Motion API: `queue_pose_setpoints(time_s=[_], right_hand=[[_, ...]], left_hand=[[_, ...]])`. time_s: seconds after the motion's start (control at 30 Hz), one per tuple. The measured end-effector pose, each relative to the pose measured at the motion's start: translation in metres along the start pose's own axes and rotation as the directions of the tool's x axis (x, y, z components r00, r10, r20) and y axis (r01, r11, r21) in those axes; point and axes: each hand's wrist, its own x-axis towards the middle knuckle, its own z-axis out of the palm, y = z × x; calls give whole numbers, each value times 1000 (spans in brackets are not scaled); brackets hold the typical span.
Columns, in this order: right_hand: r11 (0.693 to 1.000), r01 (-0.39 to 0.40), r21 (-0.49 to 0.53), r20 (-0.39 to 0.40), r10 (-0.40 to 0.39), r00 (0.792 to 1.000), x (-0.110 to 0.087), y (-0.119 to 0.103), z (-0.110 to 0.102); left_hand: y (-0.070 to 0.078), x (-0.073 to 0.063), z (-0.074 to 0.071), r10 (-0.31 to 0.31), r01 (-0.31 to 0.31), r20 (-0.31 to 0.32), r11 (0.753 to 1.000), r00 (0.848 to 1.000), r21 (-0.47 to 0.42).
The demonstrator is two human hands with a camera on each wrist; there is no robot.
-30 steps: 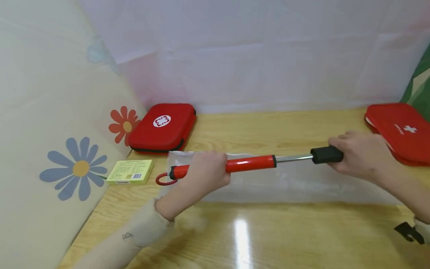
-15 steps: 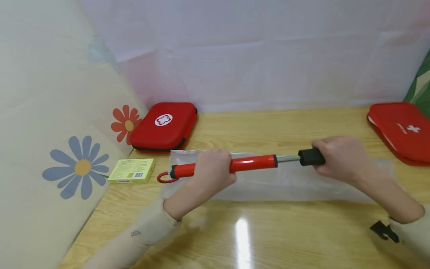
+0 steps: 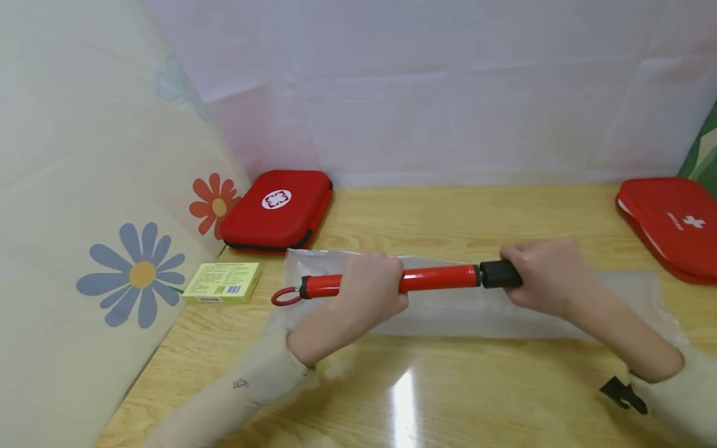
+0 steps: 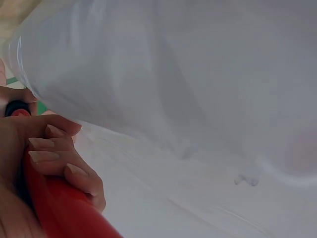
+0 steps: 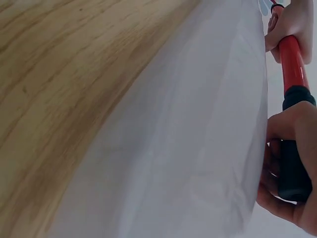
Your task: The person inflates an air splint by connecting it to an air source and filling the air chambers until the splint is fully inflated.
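My left hand (image 3: pixel 372 291) grips the red barrel of a hand pump (image 3: pixel 439 278), which lies nearly level across the head view. My right hand (image 3: pixel 546 277) holds its black handle (image 3: pixel 497 274), pushed up close to the barrel's end. A red loop (image 3: pixel 287 297) sticks out at the pump's left end. Below and behind the pump lies a clear plastic bag (image 3: pixel 454 320). It shows whitish in the right wrist view, with the black handle (image 5: pixel 293 173) wrapped by curled fingers. In the left wrist view, fingers (image 4: pixel 74 171) curl round the red barrel (image 4: pixel 69 210).
A red hard case (image 3: pixel 274 214) with a white emblem sits at the back left, a yellow-green box (image 3: pixel 221 281) in front of it. At the right is a red first-aid pouch (image 3: pixel 674 227). Cloth walls (image 3: pixel 392 124) bound the wooden table (image 3: pixel 476 386). A black strap (image 3: pixel 623 393) hangs by the right sleeve.
My right hand has moved left with the handle, and the shiny rod has slid into the red barrel. My left hand, still gripping the barrel, has shifted slightly right.
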Motion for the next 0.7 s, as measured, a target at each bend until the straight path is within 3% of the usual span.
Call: queue_pose_setpoints(time_s=[0.27,0.43,0.57,0.7], right_hand=[[1000,-12,15,42,12,999,7,-9,-1],[1000,-5,27,15,4,1000,9,-9,0],[1000,6,22,-32,-6,999,3,2,4],[1000,5,11,-102,-4,995,-10,30,5]], left_hand=[[7,1,-1,23,-23,-19,1000,1000,10],[11,3,-3,33,-33,-31,999,999,0],[8,3,-4,48,-47,-36,999,998,17],[-6,2,-3,38,-35,-51,998,998,44]])
